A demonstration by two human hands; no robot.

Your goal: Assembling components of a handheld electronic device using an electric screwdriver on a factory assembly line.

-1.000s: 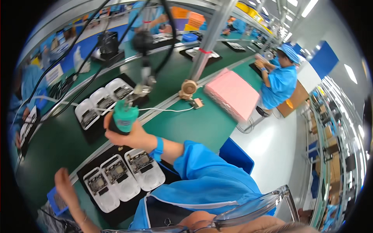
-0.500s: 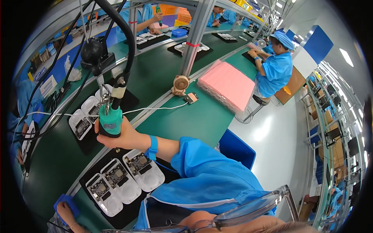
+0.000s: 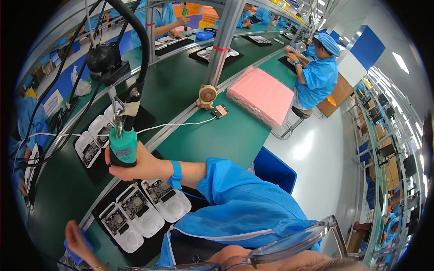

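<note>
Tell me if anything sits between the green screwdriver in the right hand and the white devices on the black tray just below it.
Nothing visible does. The right hand grips the green screwdriver above the black tray with its three white devices. The screwdriver's tip is hidden behind the hand. A thin white cable runs behind it, not under it.

The right hand (image 3: 135, 165) grips a green electric screwdriver (image 3: 123, 148) that hangs upright from a black cable (image 3: 143, 54), held above a black tray (image 3: 149, 246) with three white device housings (image 3: 140, 212) whose circuit boards lie open. A blue wrist strap (image 3: 176, 175) circles that wrist. The left hand (image 3: 79, 241) sits low at the picture's edge, holding something blue; its grip cannot be made out. A second black tray with white housings (image 3: 92, 147) lies further along the green workbench (image 3: 226, 131). Beyond stand a small beige fan (image 3: 207, 96) and a stack of pink foam sheets (image 3: 262, 95). A co-worker in blue (image 3: 318, 77) sits at the bench's far end.
</note>
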